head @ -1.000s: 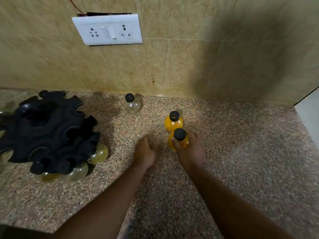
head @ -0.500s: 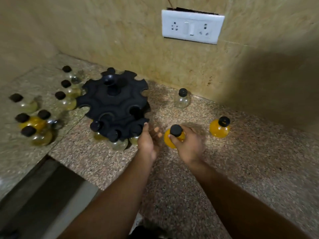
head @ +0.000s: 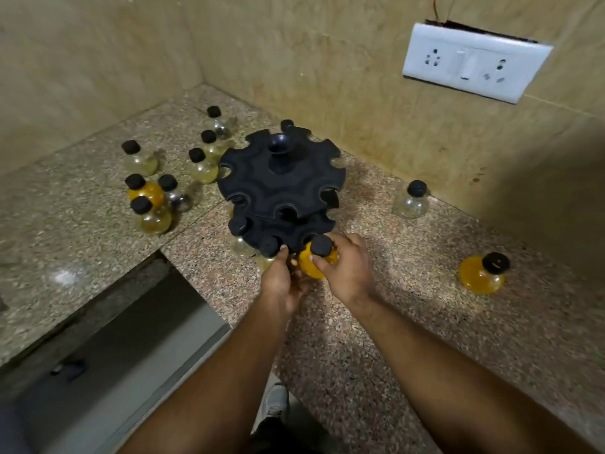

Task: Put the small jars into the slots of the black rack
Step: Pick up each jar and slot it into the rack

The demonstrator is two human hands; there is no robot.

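Now the right hand (head: 343, 270) grips a small round orange-filled glass jar with a black cap (head: 308, 266), pressed against the lower tier of the 2-tier black plastic rack (head: 281, 181) just beyond the grip. Just left of it, the left hand (head: 281, 285) lies loose, thumb raised, holding nothing.

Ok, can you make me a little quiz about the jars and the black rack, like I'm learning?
1. True or false: the right hand grips an orange jar beside the black rack.
2. What colour is that jar's cap? A black, B white, C red.
3. Fill in: the switch plate is fixed to the ____.
Key: 1 true; 2 A; 3 wall.
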